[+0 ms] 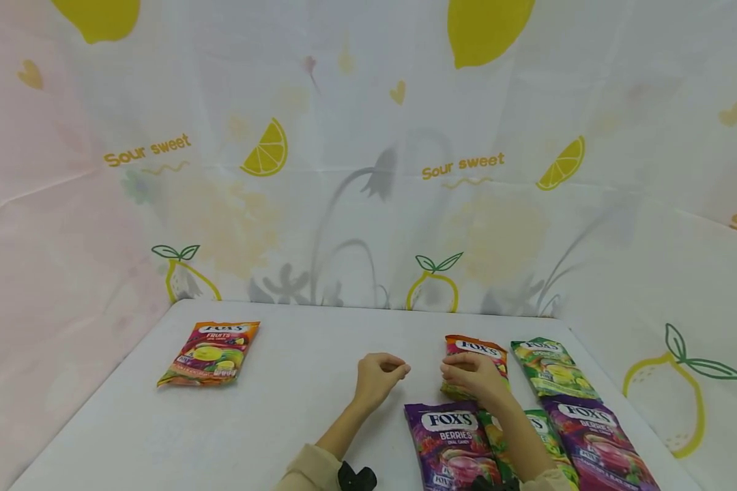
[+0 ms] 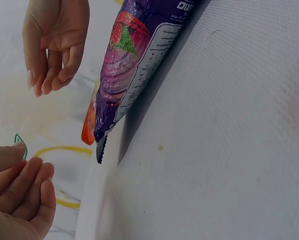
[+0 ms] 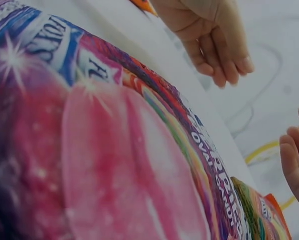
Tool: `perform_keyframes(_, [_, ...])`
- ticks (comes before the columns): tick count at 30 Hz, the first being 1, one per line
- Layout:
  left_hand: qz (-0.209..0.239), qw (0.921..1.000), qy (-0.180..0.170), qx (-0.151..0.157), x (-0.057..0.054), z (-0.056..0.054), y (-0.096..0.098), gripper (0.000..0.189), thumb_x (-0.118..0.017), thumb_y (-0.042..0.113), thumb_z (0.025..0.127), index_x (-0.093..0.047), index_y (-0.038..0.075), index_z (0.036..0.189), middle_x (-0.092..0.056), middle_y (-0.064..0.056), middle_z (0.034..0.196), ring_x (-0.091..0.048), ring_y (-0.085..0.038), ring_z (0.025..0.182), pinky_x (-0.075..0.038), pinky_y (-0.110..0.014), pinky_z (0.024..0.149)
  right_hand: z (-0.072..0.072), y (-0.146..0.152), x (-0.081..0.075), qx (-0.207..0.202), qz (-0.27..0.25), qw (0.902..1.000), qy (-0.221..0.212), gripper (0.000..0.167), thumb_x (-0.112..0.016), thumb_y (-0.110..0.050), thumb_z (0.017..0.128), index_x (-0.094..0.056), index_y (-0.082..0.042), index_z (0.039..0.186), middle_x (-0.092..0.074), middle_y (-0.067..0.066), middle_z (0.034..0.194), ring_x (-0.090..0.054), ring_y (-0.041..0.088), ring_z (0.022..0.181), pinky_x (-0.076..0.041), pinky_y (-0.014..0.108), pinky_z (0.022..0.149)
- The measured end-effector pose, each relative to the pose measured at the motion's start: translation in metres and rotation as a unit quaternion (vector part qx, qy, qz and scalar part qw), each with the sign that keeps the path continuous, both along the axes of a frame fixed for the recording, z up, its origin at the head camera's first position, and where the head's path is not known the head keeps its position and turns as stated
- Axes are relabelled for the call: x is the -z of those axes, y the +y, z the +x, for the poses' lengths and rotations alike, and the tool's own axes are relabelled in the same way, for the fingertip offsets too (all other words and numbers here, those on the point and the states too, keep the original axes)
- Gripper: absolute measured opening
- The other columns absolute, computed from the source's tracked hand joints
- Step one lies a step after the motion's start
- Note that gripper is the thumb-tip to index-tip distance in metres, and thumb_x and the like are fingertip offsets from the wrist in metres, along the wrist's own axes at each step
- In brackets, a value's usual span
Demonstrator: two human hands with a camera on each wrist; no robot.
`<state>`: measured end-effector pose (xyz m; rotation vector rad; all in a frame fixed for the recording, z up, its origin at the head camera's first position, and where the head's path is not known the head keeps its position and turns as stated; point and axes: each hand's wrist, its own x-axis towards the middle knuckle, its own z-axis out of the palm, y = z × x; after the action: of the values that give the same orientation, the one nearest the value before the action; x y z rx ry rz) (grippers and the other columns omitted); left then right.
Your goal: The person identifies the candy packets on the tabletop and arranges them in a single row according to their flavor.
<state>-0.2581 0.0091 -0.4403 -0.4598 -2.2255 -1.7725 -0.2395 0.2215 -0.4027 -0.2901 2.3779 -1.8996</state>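
Observation:
My left hand (image 1: 377,382) hovers over the middle of the white table, its fingers loosely bent and holding nothing. Facing it, my right hand (image 1: 474,376) is also without anything in its relaxed fingers. It overlaps an orange bag of Fox's candy (image 1: 475,345) in the head view. Below the hands lies a purple Fox's Berries bag (image 1: 454,443), which looms large in the right wrist view. A green candy bag (image 1: 553,436) is partly hidden by my right forearm. In the left wrist view, the left hand (image 2: 24,200) and right hand (image 2: 57,45) are apart.
An orange Fox's Fruits bag (image 1: 211,354) lies alone at the table's left. Along the right edge, another green bag (image 1: 553,368) lies behind a second purple Berries bag (image 1: 596,440). A lemon-printed cloth (image 1: 344,225) hangs behind the white table (image 1: 270,423).

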Motion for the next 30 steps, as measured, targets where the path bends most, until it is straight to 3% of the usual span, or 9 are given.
perform_keyframes(17, [-0.018,0.9998,0.008,0.009,0.000,0.001,0.024,0.007,-0.072,0.004,0.078,-0.071,-0.004,0.078,-0.069,-0.012,0.070,-0.064,-0.013,0.060,-0.047,-0.019,0.053,0.004,0.016,0.007,0.006,0.002,1.0000,0.002,0.040,-0.063,-0.015,0.089,-0.055,0.017,0.112,-0.063,0.023,0.106,-0.065,0.032,0.096,-0.053,0.032,0.080])
perform_keyframes(26, [-0.026,0.9993,-0.003,0.026,-0.004,0.001,0.035,0.009,-0.072,0.004,0.078,-0.071,-0.004,0.079,-0.069,-0.012,0.070,-0.062,-0.010,0.058,-0.046,-0.019,0.052,0.009,0.023,0.008,0.043,-0.007,0.9990,0.001,0.035,-0.062,-0.011,0.090,-0.056,0.016,0.112,-0.059,0.019,0.109,-0.066,0.018,0.091,-0.054,0.030,0.079])
perform_keyframes(30, [-0.024,0.9993,-0.006,0.029,-0.001,0.000,0.040,0.008,-0.073,0.004,0.078,-0.071,-0.004,0.078,-0.069,-0.012,0.069,-0.063,-0.012,0.058,-0.047,-0.020,0.052,0.010,0.026,0.008,0.032,-0.016,0.9993,-0.005,0.036,-0.061,-0.011,0.091,-0.054,0.017,0.113,-0.059,0.022,0.114,-0.066,0.017,0.092,-0.053,0.031,0.080])
